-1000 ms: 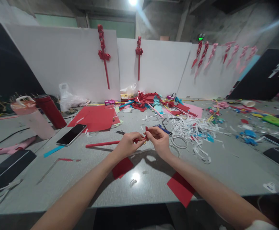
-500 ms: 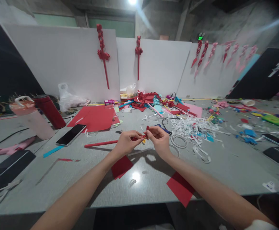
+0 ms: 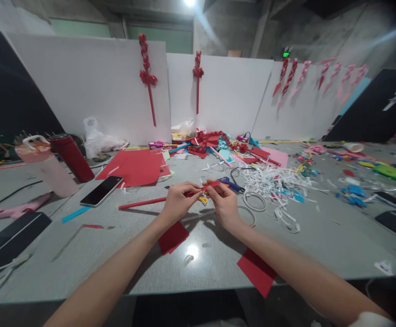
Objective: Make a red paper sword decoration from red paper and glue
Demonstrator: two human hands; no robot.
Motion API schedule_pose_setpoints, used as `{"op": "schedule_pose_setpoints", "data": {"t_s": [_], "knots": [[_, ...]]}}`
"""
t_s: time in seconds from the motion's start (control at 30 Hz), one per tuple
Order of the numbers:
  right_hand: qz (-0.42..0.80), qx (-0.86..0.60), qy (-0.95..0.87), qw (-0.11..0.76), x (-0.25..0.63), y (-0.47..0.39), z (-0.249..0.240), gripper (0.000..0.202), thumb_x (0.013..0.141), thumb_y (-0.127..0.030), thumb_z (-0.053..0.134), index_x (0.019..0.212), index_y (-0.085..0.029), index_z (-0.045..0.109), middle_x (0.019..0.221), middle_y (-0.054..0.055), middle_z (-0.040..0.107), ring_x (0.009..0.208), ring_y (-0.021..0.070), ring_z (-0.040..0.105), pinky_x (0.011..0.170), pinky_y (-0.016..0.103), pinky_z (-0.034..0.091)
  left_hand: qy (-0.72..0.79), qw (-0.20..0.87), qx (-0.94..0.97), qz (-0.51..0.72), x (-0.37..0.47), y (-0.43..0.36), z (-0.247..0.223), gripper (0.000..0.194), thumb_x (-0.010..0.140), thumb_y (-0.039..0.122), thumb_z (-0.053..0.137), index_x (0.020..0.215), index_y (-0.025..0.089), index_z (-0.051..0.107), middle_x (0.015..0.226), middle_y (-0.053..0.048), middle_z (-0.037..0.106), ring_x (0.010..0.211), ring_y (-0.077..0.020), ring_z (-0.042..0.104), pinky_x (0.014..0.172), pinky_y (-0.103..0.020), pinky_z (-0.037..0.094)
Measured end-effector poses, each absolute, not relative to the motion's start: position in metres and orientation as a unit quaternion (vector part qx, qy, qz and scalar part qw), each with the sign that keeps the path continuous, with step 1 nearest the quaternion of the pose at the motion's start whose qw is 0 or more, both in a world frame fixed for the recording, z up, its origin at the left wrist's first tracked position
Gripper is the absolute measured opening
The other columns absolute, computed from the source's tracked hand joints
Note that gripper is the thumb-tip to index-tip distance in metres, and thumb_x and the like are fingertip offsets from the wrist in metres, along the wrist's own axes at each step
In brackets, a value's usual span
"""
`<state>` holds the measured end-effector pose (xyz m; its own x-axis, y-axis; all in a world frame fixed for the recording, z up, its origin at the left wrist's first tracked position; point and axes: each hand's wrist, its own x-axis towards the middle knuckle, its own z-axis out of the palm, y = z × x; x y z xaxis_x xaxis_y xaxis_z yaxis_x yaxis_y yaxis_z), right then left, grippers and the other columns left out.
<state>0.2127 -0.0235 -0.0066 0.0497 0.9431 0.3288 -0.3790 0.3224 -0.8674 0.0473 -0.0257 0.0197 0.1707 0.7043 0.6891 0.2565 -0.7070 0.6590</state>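
Note:
Both hands are raised over the middle of the grey table, fingertips almost meeting. Between them runs a small red paper piece (image 3: pixel 210 185). My left hand (image 3: pixel 180 200) pinches its left end, partly hidden by the fingers. My right hand (image 3: pixel 225 203) pinches the other end. A red paper stick (image 3: pixel 141 203) lies to the left of my left hand. Dark red paper squares (image 3: pixel 173 238) rest below my left wrist, and another red square (image 3: pixel 257 271) lies under my right forearm at the table edge. Beyond my right hand is a blue tool (image 3: pixel 232 184).
A phone (image 3: pixel 101 191), large red sheets (image 3: pixel 135 167), a pink bottle (image 3: pixel 50 171) and a red bottle (image 3: pixel 73 158) stand or lie left. White paper shreds (image 3: pixel 269 179) and a tape-like ring (image 3: pixel 254 201) are right. Red paper chains (image 3: pixel 148 77) hang on white boards behind.
The red piece between my fingertips now lies flatter and shows more of its length, where before a small tip stood up. My right fingers have shifted slightly; the blue tool is more visible.

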Motion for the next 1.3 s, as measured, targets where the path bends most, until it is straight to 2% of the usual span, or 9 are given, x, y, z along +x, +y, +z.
{"op": "schedule_pose_setpoints", "data": {"t_s": [0.33,0.47,0.67,0.9,1.1,1.3], "knots": [[0.561,-0.276,-0.441,0.644,0.206,-0.02,-0.013,0.032,0.07,-0.045,0.09,0.089,-0.022,0.08,0.087,0.004,0.076,0.078,0.0181,0.069,0.08,0.034,0.056,0.33,0.186,0.74,0.556,0.05,-0.029,0.017,0.012,0.09,0.027,0.072,0.084,0.019,0.078,0.093,-0.008,0.078,0.083,-0.0183,0.073,0.072,-0.029,0.058],[0.57,-0.275,-0.427,0.646,0.206,-0.017,-0.014,0.03,0.069,-0.044,0.09,0.084,-0.021,0.079,0.087,0.004,0.076,0.075,0.0167,0.068,0.078,0.033,0.056,0.339,0.173,0.737,0.559,0.051,-0.03,0.016,0.011,0.09,0.026,0.072,0.084,0.02,0.078,0.092,-0.007,0.078,0.08,-0.0172,0.073,0.072,-0.029,0.058],[0.572,-0.278,-0.43,0.641,0.206,-0.016,-0.013,0.037,0.071,-0.05,0.088,0.094,-0.021,0.08,0.086,0.004,0.076,0.075,0.0167,0.066,0.078,0.032,0.057,0.351,0.173,0.728,0.563,0.052,-0.03,0.015,0.012,0.091,0.03,0.071,0.086,0.02,0.077,0.092,-0.007,0.077,0.083,-0.0181,0.073,0.073,-0.029,0.059],[0.568,-0.277,-0.416,0.653,0.205,-0.018,-0.005,0.043,0.074,-0.052,0.085,0.106,-0.023,0.078,0.113,0.007,0.076,0.078,0.015,0.065,0.076,0.03,0.057,0.355,0.171,0.719,0.572,0.054,-0.029,0.015,0.016,0.093,0.032,0.069,0.087,0.019,0.075,0.094,-0.008,0.077,0.086,-0.0193,0.073,0.074,-0.03,0.06],[0.569,-0.273,-0.405,0.661,0.208,-0.019,0.002,0.037,0.077,-0.047,0.084,0.105,-0.023,0.078,0.109,0.005,0.076,0.071,0.0111,0.06,0.07,0.026,0.055,0.355,0.154,0.725,0.57,0.055,-0.032,0.017,0.014,0.094,0.032,0.068,0.092,0.019,0.074,0.097,-0.007,0.076,0.087,-0.0188,0.073,0.077,-0.03,0.059],[0.543,-0.276,-0.403,0.683,0.212,-0.016,0.008,0.039,0.075,-0.046,0.086,0.104,-0.022,0.079,0.101,0.005,0.077,0.067,0.0099,0.057,0.069,0.027,0.053,0.376,0.11,0.745,0.539,0.05,-0.029,0.012,0.018,0.094,0.035,0.069,0.102,0.02,0.072,0.091,-0.004,0.077,0.073,-0.0147,0.07,0.071,-0.026,0.056]]}}
